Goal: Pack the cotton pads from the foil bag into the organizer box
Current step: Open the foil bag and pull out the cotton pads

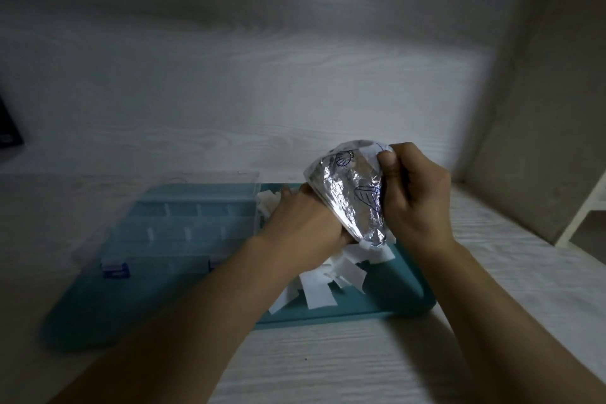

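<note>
2 hands at work, bag between them. Nearest: loose cotton pads (319,285) heaped on the teal tray (393,302). Above: left hand (305,223) gripping the lower end of the upturned foil bag (349,192), right hand (416,203) clasping its upper end. Left, slightly farther: organizer box (183,223), compartments apparently unfilled. Risk: further shaking may scatter pads beyond the tray rim.

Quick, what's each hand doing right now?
Left hand: fingers curled round the lower end of the foil bag.
Right hand: fingers grip the bag's upper end, thumb pressed on it.
</note>
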